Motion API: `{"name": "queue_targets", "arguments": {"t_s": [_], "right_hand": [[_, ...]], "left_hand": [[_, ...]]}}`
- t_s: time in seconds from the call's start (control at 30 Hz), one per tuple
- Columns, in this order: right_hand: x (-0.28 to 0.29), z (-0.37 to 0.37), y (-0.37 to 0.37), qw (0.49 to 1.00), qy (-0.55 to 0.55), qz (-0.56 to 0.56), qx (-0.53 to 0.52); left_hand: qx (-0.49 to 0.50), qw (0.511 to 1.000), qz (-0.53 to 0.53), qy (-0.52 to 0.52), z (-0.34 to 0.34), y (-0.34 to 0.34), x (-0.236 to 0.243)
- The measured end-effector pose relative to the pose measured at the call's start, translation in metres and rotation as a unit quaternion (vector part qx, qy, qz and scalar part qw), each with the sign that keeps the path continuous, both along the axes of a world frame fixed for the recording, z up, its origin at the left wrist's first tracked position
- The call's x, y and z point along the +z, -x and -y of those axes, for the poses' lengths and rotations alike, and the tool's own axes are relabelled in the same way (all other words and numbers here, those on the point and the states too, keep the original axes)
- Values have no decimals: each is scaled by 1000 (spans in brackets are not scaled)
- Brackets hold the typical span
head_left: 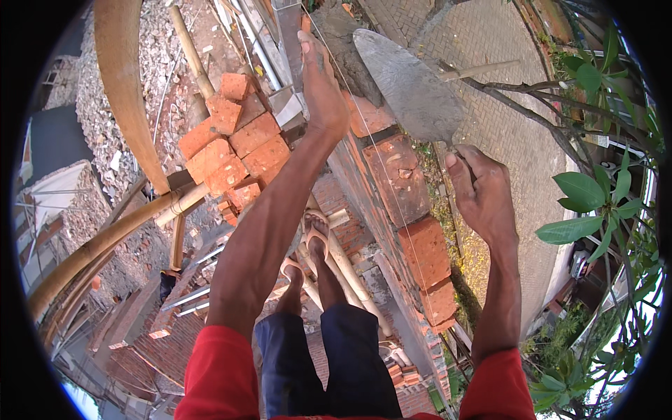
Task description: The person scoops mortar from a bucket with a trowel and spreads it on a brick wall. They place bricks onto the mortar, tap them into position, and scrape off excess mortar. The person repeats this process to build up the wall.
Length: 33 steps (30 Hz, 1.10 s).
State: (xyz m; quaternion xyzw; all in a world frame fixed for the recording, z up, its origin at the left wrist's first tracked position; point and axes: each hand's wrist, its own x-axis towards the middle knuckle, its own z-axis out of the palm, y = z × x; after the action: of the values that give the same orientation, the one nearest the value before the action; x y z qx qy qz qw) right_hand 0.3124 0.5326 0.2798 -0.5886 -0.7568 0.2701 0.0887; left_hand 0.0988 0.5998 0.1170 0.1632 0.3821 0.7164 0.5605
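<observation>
My right hand [483,190] is closed round the handle of a brick trowel [413,87]. The broad blade, smeared with grey mortar, points up and left over the wall's right side. My left hand [323,94] reaches to the far part of the wall, fingers stretched along the edge of a grey upright post [288,45]; some fingers are hidden. Between my arms runs a brick wall with red bricks [397,178] along its top. A thin string line [381,157] is stretched over them. Wet mortar [343,45] lies on the wall beyond the last brick.
Loose orange bricks [241,136] are heaped left of my left forearm. Bamboo poles [343,269] lie under my sandalled feet, and a curved plank [126,91] rises at far left. Leafy branches [588,203] reach in from the right above a paved road [514,105].
</observation>
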Motion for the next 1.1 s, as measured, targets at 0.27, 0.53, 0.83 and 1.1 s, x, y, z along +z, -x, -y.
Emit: {"name": "queue_targets", "arguments": {"t_s": [0.27, 0.53, 0.83, 1.1], "right_hand": [[5, -11, -13, 991, 102, 75, 46], [-4, -6, -3, 943, 286, -106, -131], [-3, -39, 37, 985, -107, 132, 43], [3, -59, 51, 992, 120, 43, 12]], "left_hand": [[-3, 996, 59, -69, 24, -17, -11], [24, 997, -61, -39, 23, -10, 4], [1, 999, -32, -3, -24, 18, 22], [-19, 999, -30, 35, -22, 17, 16]]}}
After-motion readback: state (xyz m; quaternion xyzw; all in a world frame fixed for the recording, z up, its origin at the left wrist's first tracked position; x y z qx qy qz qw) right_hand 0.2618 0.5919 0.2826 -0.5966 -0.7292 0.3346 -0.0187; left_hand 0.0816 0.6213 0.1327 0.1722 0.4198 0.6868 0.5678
